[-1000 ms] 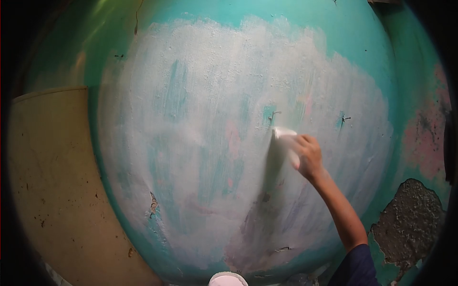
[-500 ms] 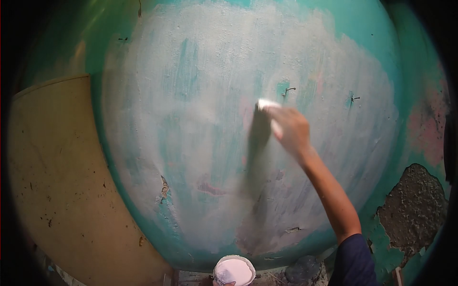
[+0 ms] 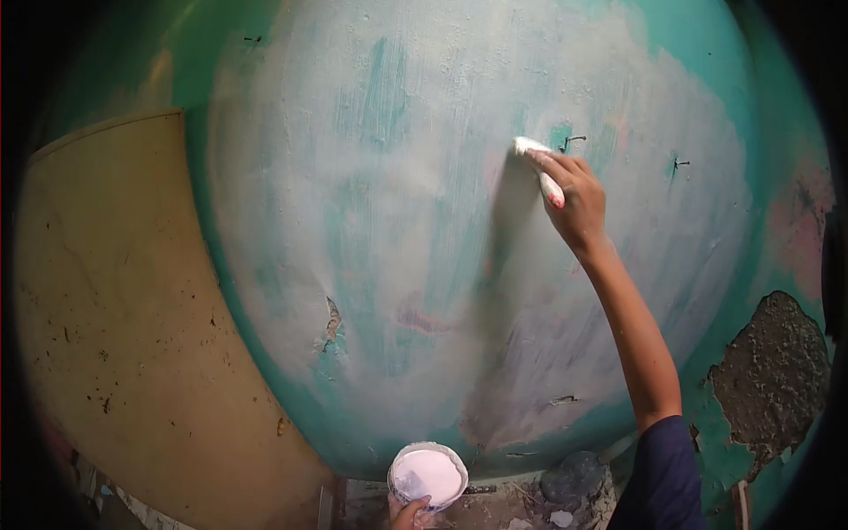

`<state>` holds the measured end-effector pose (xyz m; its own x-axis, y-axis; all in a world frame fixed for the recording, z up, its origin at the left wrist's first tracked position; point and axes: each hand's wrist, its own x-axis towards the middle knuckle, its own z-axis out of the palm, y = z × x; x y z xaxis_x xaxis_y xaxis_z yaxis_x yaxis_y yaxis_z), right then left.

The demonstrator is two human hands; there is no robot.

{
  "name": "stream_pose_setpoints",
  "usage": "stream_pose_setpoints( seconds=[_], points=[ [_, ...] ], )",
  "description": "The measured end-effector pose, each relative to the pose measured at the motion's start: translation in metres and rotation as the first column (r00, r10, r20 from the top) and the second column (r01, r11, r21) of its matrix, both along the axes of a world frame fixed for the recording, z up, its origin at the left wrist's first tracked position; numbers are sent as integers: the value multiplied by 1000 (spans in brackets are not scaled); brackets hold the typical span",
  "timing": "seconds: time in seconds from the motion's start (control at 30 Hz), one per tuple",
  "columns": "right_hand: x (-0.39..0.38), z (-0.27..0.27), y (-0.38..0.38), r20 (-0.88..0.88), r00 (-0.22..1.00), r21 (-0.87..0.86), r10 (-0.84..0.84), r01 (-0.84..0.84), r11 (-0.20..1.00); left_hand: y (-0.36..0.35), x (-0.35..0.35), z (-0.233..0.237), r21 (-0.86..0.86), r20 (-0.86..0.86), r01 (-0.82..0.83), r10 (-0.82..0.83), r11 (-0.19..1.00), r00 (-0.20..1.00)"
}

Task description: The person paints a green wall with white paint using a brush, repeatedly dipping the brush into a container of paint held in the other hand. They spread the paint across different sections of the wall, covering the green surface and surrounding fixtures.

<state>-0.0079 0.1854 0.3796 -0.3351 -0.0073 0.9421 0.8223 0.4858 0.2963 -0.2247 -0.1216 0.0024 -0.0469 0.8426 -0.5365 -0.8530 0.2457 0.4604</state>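
Note:
In the head view, my right hand (image 3: pixel 580 205) is closed round a paintbrush (image 3: pixel 552 190). Its white-coated bristles are against the green wall (image 3: pixel 707 49), much of which carries thin, streaky white paint (image 3: pixel 424 221). A bent nail (image 3: pixel 576 140) sticks out just right of the brush head, inside a small green patch. At the bottom, my left hand (image 3: pixel 409 512) grips the side of a small bucket (image 3: pixel 463 468) of white paint (image 3: pixel 437 473). Part of that hand is cut off by the frame edge.
A tan board (image 3: pixel 132 309) stands at the left. Another nail (image 3: pixel 678 165) juts out farther right. Broken plaster (image 3: pixel 773 371) exposes rough grey at the lower right. A dark round object (image 3: pixel 570 477) and debris lie on the floor below the wall.
My right hand with the brush has gone up and right, and the brush handle now shows. The view has shifted, bringing more of the bucket and my left hand into sight.

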Motion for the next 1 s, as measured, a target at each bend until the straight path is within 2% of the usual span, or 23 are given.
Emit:
stream_pose_setpoints(
  seconds=[0.07,0.1,0.13,0.2,0.27,0.33,0.4,0.47,0.57,0.6,0.63,0.7,0.73,0.8,0.87,0.93,0.97,1.0],
  points=[
    [-2,-2,5,10,998,89,-67,66,994,3,-1,7,63,-31,-42,44,997,999],
    [-4,-18,0,59,992,89,-109,103,991,4,-5,7,72,-108,-30,38,997,993],
    [-1,-43,6,89,991,52,-102,98,994,8,-8,8,91,-182,-18,34,996,983],
    [-2,-93,9,157,988,56,7,-16,998,14,-13,0,96,-184,-11,28,995,982],
    [-5,-119,-11,207,977,-116,57,-34,993,13,-17,-6,96,-192,3,15,995,981],
    [1,-112,-12,129,986,-265,108,-71,962,13,-19,-12,98,-199,17,3,995,980],
    [8,-83,2,121,992,-173,23,-1,985,18,-21,-18,108,-204,30,-8,994,979],
    [8,-28,-8,22,999,-153,30,-26,988,25,-23,-27,113,-212,45,-20,993,977],
    [6,27,4,-52,999,68,-8,12,998,31,-21,-34,126,-211,52,-24,991,977],
    [8,35,10,-47,999,156,-9,17,988,33,-20,-36,129,-210,52,-24,990,977],
    [9,26,13,-47,999,153,-10,17,988,32,-21,-39,128,-213,54,-26,990,977],
    [11,-5,16,73,991,134,-113,103,986,37,-24,-42,136,-222,66,-35,988,974],
    [10,-28,7,122,982,24,-141,139,990,38,-25,-43,139,-224,70,-38,988,974],
    [11,-80,7,214,976,36,-32,25,999,34,-24,-46,135,-228,75,-42,988,973],
    [6,-114,-16,184,981,-167,64,-33,985,24,-20,-31,112,-225,74,-47,991,973],
    [4,-148,-26,13,995,-417,99,-85,905,37,-14,2,314,-209,20,49,949,977],
    [0,-160,-36,11,995,-440,103,-87,894,40,-11,11,297,-226,16,54,955,973],
    [-5,-171,-52,-205,956,-543,211,-290,788,42,-9,16,272,-245,14,55,962,968]
  ],
)
